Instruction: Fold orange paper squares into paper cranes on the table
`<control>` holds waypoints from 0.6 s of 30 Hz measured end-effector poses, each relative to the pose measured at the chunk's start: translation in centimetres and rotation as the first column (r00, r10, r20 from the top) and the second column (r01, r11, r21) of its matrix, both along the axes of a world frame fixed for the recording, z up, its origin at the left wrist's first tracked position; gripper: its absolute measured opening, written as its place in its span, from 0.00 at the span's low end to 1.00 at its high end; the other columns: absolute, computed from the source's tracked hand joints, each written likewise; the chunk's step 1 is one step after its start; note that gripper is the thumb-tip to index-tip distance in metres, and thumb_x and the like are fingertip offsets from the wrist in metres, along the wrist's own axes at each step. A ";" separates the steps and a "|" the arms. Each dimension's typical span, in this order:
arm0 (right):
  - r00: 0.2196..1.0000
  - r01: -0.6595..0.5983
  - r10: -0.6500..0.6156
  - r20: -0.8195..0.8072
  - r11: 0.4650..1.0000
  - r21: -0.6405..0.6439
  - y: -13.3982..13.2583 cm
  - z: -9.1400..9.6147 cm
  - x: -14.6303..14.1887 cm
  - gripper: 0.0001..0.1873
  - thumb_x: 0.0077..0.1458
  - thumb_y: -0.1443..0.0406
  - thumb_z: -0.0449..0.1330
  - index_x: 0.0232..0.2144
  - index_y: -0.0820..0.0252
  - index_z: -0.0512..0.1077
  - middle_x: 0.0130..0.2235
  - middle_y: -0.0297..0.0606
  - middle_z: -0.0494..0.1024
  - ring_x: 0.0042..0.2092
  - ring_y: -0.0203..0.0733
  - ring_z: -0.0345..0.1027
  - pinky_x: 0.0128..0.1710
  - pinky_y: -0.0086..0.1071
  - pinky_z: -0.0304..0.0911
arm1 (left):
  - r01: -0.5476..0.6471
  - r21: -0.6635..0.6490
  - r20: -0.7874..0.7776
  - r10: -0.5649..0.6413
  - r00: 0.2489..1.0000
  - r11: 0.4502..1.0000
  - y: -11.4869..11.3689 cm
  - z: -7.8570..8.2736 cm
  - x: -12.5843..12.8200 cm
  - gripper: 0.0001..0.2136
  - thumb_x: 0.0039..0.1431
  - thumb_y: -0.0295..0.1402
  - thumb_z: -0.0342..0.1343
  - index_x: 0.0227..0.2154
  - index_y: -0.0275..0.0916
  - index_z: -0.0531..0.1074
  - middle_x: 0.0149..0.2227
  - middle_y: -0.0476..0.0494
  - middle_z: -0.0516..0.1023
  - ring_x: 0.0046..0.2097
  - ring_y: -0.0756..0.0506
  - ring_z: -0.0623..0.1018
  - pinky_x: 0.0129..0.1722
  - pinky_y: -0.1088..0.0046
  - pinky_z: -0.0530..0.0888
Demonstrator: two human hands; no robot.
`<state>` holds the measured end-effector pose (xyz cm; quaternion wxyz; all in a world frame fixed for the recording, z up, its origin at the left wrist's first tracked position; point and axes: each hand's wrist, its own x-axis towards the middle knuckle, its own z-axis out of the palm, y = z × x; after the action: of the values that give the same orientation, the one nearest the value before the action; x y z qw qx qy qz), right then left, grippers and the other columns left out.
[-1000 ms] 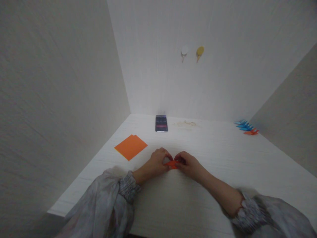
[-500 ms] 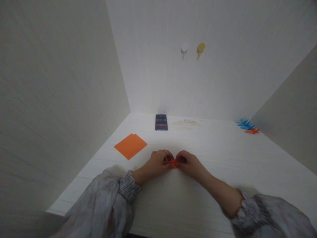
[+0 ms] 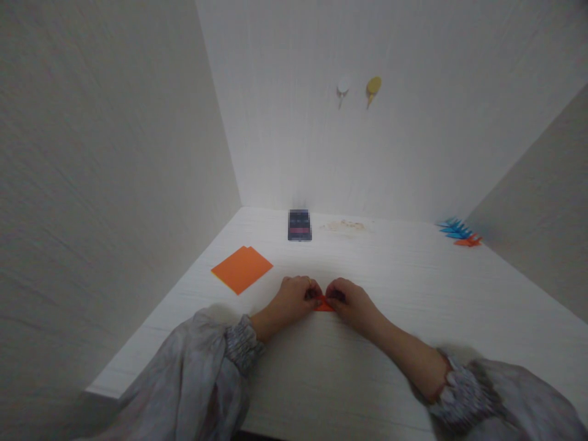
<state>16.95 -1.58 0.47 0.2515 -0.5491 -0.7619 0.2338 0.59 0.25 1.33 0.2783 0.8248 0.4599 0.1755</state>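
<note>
A small folded piece of orange paper [image 3: 323, 304] lies on the white table [image 3: 404, 294], pinched between both of my hands. My left hand [image 3: 294, 297] has its fingers curled onto the paper's left end. My right hand [image 3: 351, 300] grips the right end with closed fingers. Most of the paper is hidden under my fingertips; only a small orange tip shows between them. Both hands rest low on the tabletop, close together.
A stack of flat orange paper sheets [image 3: 241, 268] lies to the left. A dark phone [image 3: 299, 225] sits at the back by the wall. Folded blue and orange paper figures [image 3: 459, 233] are at the far right. Two round hooks [image 3: 358, 89] hang on the wall.
My hands have drawn closer over the orange paper and pressed it lower to the table; less of it shows than a second ago.
</note>
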 end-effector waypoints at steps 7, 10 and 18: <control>0.997 -0.074 0.073 0.030 0.996 0.042 -0.1 0.2 0.4 0.06 0.44 0.73 0.54 0.25 0.61 0.69 0.28 0.37 0.69 0.32 0.38 0.62 0.32 0.31 0.58 | -0.016 0.000 0.055 0.016 0.998 1.000 0.0 -0.3 -0.2 0.06 0.45 0.32 0.53 0.26 0.37 0.72 0.27 0.48 0.72 0.31 0.49 0.70 0.32 0.74 0.66; 0.995 -0.100 0.099 0.027 0.993 0.065 0.0 0.0 0.7 0.06 0.44 0.74 0.54 0.23 0.61 0.68 0.27 0.35 0.68 0.31 0.37 0.62 0.32 0.30 0.58 | -0.009 -0.001 0.052 0.009 0.999 1.000 0.0 -0.3 -0.3 0.07 0.44 0.27 0.51 0.27 0.37 0.72 0.28 0.48 0.72 0.32 0.49 0.70 0.33 0.75 0.66; 0.949 -0.313 0.315 -0.001 0.942 0.123 0.3 0.1 1.7 0.09 0.49 0.75 0.50 0.26 0.61 0.69 0.30 0.37 0.67 0.34 0.37 0.61 0.35 0.30 0.58 | 0.035 0.072 0.038 -0.038 0.999 0.997 0.1 -0.6 -0.5 0.08 0.44 0.25 0.50 0.26 0.37 0.73 0.28 0.48 0.71 0.31 0.50 0.70 0.34 0.75 0.66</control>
<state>18.64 -1.27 0.54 0.2520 -0.4020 -0.8497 0.2299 0.07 0.37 0.71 0.2609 0.8387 0.4327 0.2032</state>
